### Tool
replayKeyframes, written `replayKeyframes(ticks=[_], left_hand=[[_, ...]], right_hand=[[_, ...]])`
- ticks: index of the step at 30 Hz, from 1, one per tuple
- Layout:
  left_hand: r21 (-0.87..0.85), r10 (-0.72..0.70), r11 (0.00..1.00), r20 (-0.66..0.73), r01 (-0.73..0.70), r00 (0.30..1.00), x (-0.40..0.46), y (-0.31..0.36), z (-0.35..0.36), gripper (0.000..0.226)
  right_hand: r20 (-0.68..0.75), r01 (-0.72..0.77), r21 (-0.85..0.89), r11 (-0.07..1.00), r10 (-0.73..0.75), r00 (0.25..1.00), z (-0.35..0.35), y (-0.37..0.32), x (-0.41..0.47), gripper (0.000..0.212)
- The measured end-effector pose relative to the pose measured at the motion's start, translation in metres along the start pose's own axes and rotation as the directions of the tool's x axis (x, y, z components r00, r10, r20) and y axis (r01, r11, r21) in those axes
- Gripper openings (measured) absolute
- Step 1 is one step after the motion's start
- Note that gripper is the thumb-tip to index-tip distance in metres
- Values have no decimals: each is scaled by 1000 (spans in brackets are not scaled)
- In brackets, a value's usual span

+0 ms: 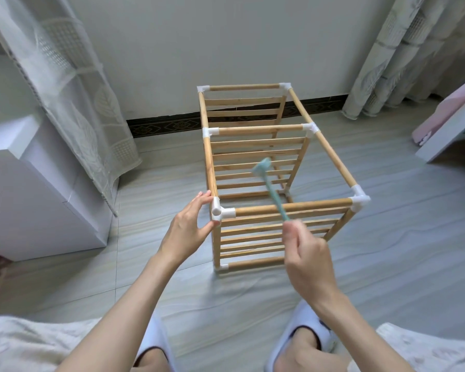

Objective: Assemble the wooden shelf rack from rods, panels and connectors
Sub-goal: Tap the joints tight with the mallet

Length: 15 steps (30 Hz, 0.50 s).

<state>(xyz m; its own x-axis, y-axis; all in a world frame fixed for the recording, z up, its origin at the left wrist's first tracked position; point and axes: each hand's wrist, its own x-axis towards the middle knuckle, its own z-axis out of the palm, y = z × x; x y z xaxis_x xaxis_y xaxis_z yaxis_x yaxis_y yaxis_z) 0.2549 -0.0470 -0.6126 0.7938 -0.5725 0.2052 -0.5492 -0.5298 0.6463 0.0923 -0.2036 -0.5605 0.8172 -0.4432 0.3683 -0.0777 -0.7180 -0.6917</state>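
The wooden shelf rack (pixel 330 154) lies on its side on the floor, built of bamboo rods, slatted panels and white plastic corner connectors. My left hand (pixel 191 229) grips the near left white connector (pixel 219 210) between thumb and fingers. My right hand (pixel 304 251) holds the handle of a small teal mallet (pixel 269 181), raised over the rack and blurred by motion. Its head hangs above the middle slatted panel (pixel 247 167). Another connector (pixel 360 201) caps the near right corner.
A white cabinet (pixel 38 189) with a lace cover (pixel 73 89) stands at the left. The wall and dark skirting board lie behind the rack. Curtains (pixel 403 55) hang at the right, beside a white bed edge (pixel 451 130). My slippered feet (pixel 304 334) are at the bottom.
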Motion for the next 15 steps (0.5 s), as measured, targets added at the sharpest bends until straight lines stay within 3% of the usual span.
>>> replayKeyframes(ticks=[2,4,6,9,11,13,14,15], left_hand=[[6,-9,1000,17,9,1000,-1,0,0,52],[10,-26,1000,31,26,999,-2,0,-1,53],[6,-30,1000,39,30,999,-1,1,-2,52],[10,-22,1000,37,22,999,0,1,-2,52],[8,-23,1000,42,23,999,-1,2,-2,52],[5,-34,999,46,34,998,-2,4,-3,52],[5,-37,999,49,37,998,-2,4,-3,53],[7,-37,999,52,37,998,-2,5,-3,53]], right_hand=[[-23,7,75,997,-5,1000,-1,-7,2,26],[235,-31,-256,966,93,967,5,-2,-3,27],[298,-49,-396,917,179,937,2,5,-2,28],[13,-6,-3,1000,6,1000,-11,-6,11,31],[-4,13,50,999,-12,1000,-10,-9,10,27],[272,-23,-282,959,103,957,0,-1,-1,27],[349,-50,-401,915,203,915,2,6,-7,28],[346,-67,-407,911,222,911,3,12,-8,29]])
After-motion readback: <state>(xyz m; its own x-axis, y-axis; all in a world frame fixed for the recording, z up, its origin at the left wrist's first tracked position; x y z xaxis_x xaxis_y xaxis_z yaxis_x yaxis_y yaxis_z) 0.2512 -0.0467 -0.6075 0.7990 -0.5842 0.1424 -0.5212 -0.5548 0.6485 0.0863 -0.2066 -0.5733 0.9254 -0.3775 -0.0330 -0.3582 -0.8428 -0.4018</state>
